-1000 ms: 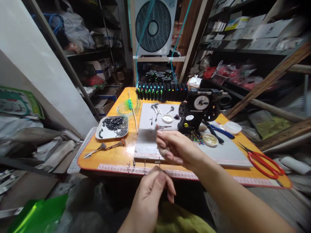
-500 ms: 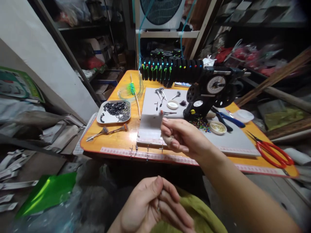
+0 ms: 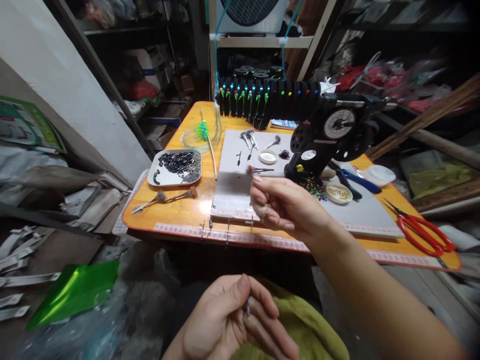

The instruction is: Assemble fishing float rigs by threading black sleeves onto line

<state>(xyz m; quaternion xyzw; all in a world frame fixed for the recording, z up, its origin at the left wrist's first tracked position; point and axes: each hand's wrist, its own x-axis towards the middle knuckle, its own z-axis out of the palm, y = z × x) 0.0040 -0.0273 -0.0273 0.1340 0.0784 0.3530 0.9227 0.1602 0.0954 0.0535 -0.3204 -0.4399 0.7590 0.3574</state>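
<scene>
My right hand (image 3: 279,206) is raised over the front edge of the orange table (image 3: 180,215), fingers curled and pinched together on something too small to make out. My left hand (image 3: 232,320) is low, near my lap over a yellow-green cloth (image 3: 311,330), thumb and fingers pinching a small thin metal piece (image 3: 248,306). Behind my right hand lies a grey mat (image 3: 232,187) with small hooks and feathered pieces. A black winding machine (image 3: 326,142) with a dial stands further back.
A white tray of small black parts (image 3: 176,167) sits on the table's left. Red scissors (image 3: 422,232) lie at the right, blue pliers (image 3: 356,181) and small dishes near the machine. A row of black spools (image 3: 262,97) stands at the back. Cluttered shelves surround the table; a green foil bag (image 3: 71,292) lies on the floor.
My left hand dropped from the table's front edge down toward my lap, still pinched. The view tilted down and slightly closer; my right hand stayed nearly in place.
</scene>
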